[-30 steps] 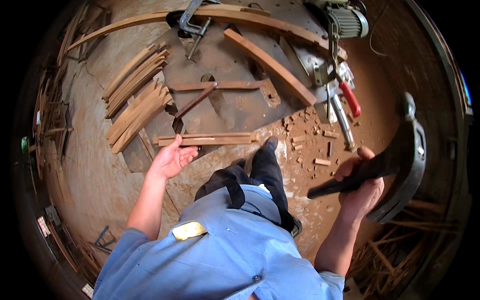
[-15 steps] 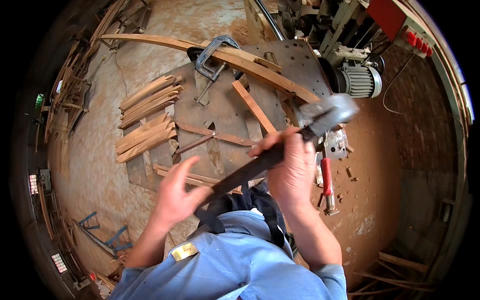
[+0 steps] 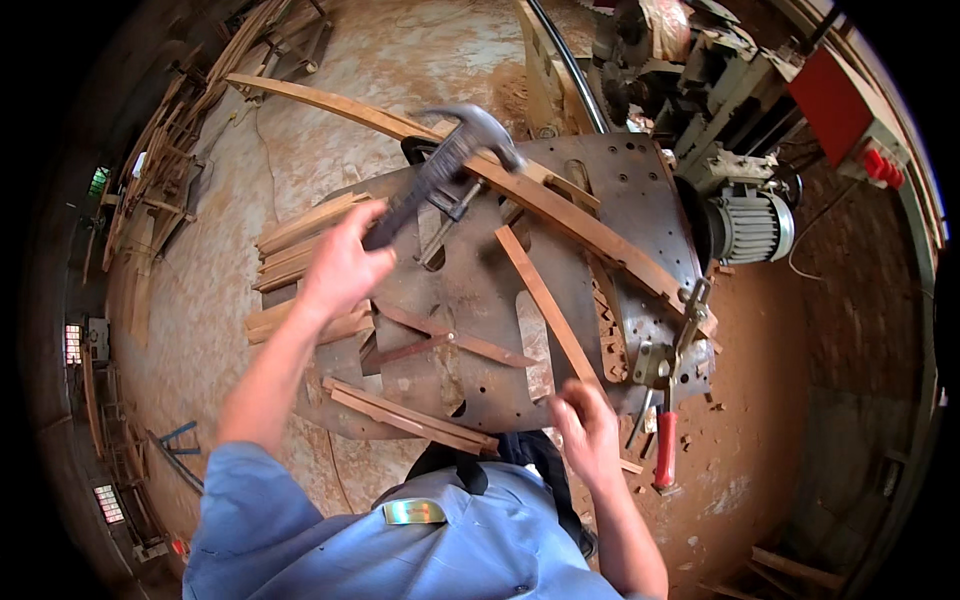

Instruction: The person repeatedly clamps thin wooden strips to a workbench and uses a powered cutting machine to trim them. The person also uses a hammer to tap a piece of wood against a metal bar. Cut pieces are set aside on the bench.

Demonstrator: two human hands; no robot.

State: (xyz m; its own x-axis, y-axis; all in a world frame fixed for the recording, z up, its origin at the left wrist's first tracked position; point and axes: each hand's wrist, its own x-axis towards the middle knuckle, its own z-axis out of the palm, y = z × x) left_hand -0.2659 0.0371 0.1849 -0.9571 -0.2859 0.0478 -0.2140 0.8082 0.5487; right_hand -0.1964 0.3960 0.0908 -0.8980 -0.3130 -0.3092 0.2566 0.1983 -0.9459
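Observation:
My left hand grips the dark handle of a claw hammer. The hammer is raised toward the far side, its steel head in front of a C-clamp and a long curved wooden strip. The strip runs over the metal worktable, and the hammer partly hides the clamp. My right hand is curled closed at the table's near edge, by the near end of a shorter wooden strip. Nothing shows in its fingers. Two hinged flat wooden pieces lie between my hands.
Several wooden slats lie at the table's left edge, thin strips at its near edge. A red-handled toggle clamp sits at the right. Beyond are a motor and a red electrical box. Wood scraps litter the floor.
The hammer has passed from my right hand to my left, swinging from the right side to the far left. My right hand has let go of it and drawn back nearer me.

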